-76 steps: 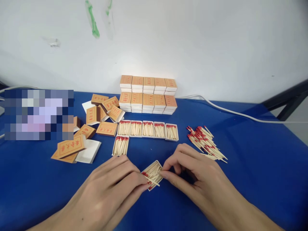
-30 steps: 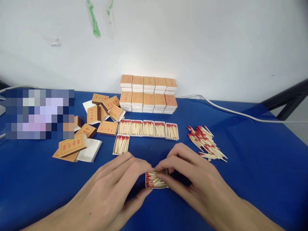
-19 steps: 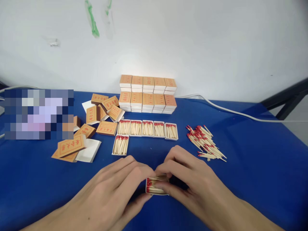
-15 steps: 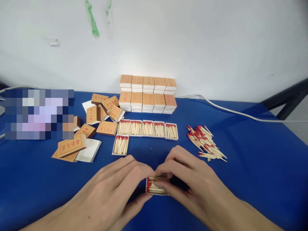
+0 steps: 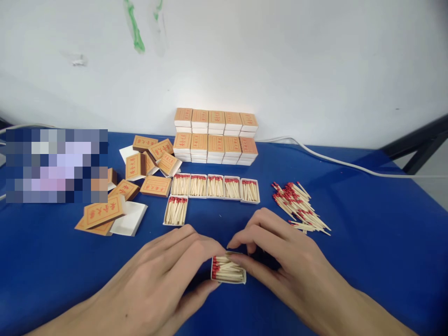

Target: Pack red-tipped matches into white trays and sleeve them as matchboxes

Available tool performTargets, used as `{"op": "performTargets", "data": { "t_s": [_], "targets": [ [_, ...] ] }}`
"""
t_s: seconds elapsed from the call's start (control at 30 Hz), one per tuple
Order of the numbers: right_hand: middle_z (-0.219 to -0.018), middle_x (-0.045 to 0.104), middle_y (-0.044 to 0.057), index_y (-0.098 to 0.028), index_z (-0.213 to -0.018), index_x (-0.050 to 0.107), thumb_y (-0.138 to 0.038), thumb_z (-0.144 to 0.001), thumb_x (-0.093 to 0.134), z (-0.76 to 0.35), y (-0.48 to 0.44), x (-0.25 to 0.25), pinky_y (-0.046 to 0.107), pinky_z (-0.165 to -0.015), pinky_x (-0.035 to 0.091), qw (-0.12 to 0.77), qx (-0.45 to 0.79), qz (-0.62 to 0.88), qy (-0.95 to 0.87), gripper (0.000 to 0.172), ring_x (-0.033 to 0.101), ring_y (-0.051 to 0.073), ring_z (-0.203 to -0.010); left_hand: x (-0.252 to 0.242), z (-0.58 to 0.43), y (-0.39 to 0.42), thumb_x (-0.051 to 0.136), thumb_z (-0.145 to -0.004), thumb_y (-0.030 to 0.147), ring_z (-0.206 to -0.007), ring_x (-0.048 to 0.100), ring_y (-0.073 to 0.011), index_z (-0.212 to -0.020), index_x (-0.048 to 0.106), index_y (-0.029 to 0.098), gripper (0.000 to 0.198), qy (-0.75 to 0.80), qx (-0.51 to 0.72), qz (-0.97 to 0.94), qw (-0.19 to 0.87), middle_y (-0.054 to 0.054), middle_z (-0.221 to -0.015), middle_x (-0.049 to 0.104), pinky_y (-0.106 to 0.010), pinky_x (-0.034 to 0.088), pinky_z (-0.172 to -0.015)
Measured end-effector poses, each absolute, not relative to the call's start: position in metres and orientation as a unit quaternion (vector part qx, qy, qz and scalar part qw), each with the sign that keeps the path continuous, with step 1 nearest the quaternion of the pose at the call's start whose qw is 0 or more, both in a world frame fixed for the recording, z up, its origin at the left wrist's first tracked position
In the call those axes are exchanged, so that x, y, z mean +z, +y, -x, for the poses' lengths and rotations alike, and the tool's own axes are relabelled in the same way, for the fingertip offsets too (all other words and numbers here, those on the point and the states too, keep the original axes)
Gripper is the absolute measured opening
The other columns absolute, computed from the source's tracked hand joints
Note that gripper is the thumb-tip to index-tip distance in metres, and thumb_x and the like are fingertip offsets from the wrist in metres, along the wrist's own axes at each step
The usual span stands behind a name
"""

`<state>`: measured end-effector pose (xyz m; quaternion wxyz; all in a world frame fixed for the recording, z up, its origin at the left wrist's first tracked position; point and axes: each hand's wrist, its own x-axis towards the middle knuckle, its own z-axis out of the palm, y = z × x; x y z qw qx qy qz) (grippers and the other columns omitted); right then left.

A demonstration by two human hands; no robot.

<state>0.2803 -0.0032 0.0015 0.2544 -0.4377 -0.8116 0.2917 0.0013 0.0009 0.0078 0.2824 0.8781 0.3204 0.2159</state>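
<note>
A small white matchbox tray (image 5: 228, 271) full of red-tipped matches lies on the blue table (image 5: 367, 242) near the front. My left hand (image 5: 168, 275) grips the tray's left end, thumb below and fingers above. My right hand (image 5: 280, 261) pinches the tray's right end, its fingertips resting on the matches. Both hands are closed around it.
Behind the hands lie a row of filled trays (image 5: 215, 186) and one more filled tray (image 5: 175, 210). Loose matches (image 5: 301, 207) are heaped at the right. Orange box sleeves (image 5: 140, 177) are scattered at the left, stacked closed boxes (image 5: 215, 137) stand by the wall, and a white cable (image 5: 336, 161) runs right.
The tray was turned from a diagonal to lie level between my hands. The stray matches were pressed down flat, and my right fingers have lifted slightly off the top.
</note>
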Motion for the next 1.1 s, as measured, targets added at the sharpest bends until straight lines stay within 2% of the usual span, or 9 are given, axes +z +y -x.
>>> {"op": "performTargets", "data": {
  "t_s": [0.17, 0.4, 0.57, 0.77, 0.83, 0.9, 0.97, 1.0, 1.1],
  "targets": [
    [-0.109, 0.063, 0.0, -0.031, -0.122, 0.072, -0.029, -0.12, 0.067, -0.28, -0.004, 0.002, 0.03, -0.078, 0.053, 0.25, 0.292, 0.442, -0.811, 0.006, 0.066, 0.015, -0.096, 0.009, -0.002, 0.002, 0.061, -0.119, 0.016, -0.113, 0.076, -0.0188, -0.14, 0.06, 0.028, 0.025, 0.323, 0.218, -0.878, 0.278, -0.002, -0.129, 0.077, -0.03, 0.064, -0.104],
    [-0.111, 0.069, 0.001, -0.032, -0.126, 0.072, -0.039, -0.12, 0.066, -0.281, -0.004, 0.015, 0.031, -0.081, 0.057, 0.226, 0.318, 0.452, -0.803, 0.012, 0.069, 0.018, -0.098, 0.01, -0.002, 0.001, 0.059, -0.12, 0.019, -0.112, 0.077, -0.0189, -0.142, 0.059, 0.03, 0.024, 0.341, 0.231, -0.874, 0.258, 0.0, -0.128, 0.078, -0.031, 0.065, -0.098],
    [-0.105, 0.071, 0.001, -0.029, -0.131, 0.072, -0.038, -0.11, 0.081, -0.277, -0.003, 0.015, 0.032, -0.07, 0.054, 0.203, 0.278, 0.455, -0.821, 0.025, 0.07, 0.02, -0.091, 0.006, 0.001, 0.002, 0.059, -0.121, 0.021, -0.115, 0.077, -0.0183, -0.147, 0.058, 0.03, 0.028, 0.353, 0.216, -0.872, 0.262, -0.002, -0.131, 0.076, -0.03, 0.068, -0.098],
    [-0.097, 0.071, 0.001, -0.025, -0.123, 0.072, -0.033, -0.111, 0.078, -0.274, -0.001, 0.007, 0.032, -0.066, 0.052, 0.21, 0.201, 0.461, -0.838, 0.015, 0.072, 0.022, -0.088, -0.001, 0.001, 0.0, 0.062, -0.119, 0.027, -0.123, 0.08, -0.022, -0.156, 0.056, 0.033, 0.038, 0.404, 0.246, -0.854, 0.217, -0.004, -0.145, 0.076, -0.036, 0.07, -0.106],
    [-0.095, 0.071, 0.003, -0.023, -0.122, 0.071, -0.035, -0.113, 0.074, -0.275, 0.0, 0.005, 0.033, -0.064, 0.051, 0.217, 0.146, 0.471, -0.842, 0.014, 0.072, 0.024, -0.087, -0.001, 0.001, -0.001, 0.064, -0.118, 0.031, -0.112, 0.081, -0.0219, -0.154, 0.058, 0.034, 0.037, 0.43, 0.263, -0.844, 0.183, -0.005, -0.147, 0.074, -0.038, 0.072, -0.1],
    [-0.093, 0.071, 0.002, -0.023, -0.122, 0.071, -0.036, -0.114, 0.073, -0.277, 0.001, 0.005, 0.033, -0.063, 0.05, 0.216, 0.137, 0.471, -0.844, 0.016, 0.072, 0.023, -0.083, 0.002, 0.0, -0.002, 0.064, -0.117, 0.034, -0.093, 0.077, -0.0187, -0.146, 0.062, 0.033, 0.029, 0.46, 0.283, -0.828, 0.149, -0.005, -0.138, 0.074, -0.033, 0.072, -0.081],
    [-0.089, 0.07, 0.0, -0.024, -0.124, 0.069, -0.038, -0.112, 0.076, -0.278, 0.001, 0.006, 0.032, -0.062, 0.05, 0.205, 0.166, 0.463, -0.846, 0.02, 0.071, 0.021, -0.077, 0.005, -0.001, -0.001, 0.063, -0.116, 0.037, -0.078, 0.069, -0.0157, -0.136, 0.063, 0.032, 0.021, 0.492, 0.302, -0.808, 0.118, -0.003, -0.123, 0.073, -0.026, 0.064, -0.06],
    [-0.087, 0.07, -0.001, -0.024, -0.124, 0.068, -0.039, -0.111, 0.077, -0.278, 0.0, 0.007, 0.031, -0.061, 0.049, 0.201, 0.171, 0.463, -0.846, 0.021, 0.07, 0.02, -0.074, 0.007, -0.001, 0.0, 0.063, -0.115, 0.039, -0.075, 0.066, -0.0155, -0.134, 0.062, 0.031, 0.02, 0.508, 0.305, -0.799, 0.102, -0.003, -0.117, 0.071, -0.024, 0.059, -0.054],
    [-0.084, 0.068, -0.001, -0.023, -0.118, 0.067, -0.044, -0.111, 0.076, -0.278, -0.001, 0.007, 0.032, -0.059, 0.047, 0.201, 0.134, 0.484, -0.841, 0.023, 0.067, 0.02, -0.068, 0.01, 0.0, 0.003, 0.064, -0.114, 0.05, -0.082, 0.067, -0.0196, -0.136, 0.057, 0.03, 0.03, 0.554, 0.279, -0.784, 0.028, -0.004, -0.121, 0.068, -0.03, 0.06, -0.059]
  ]
}}
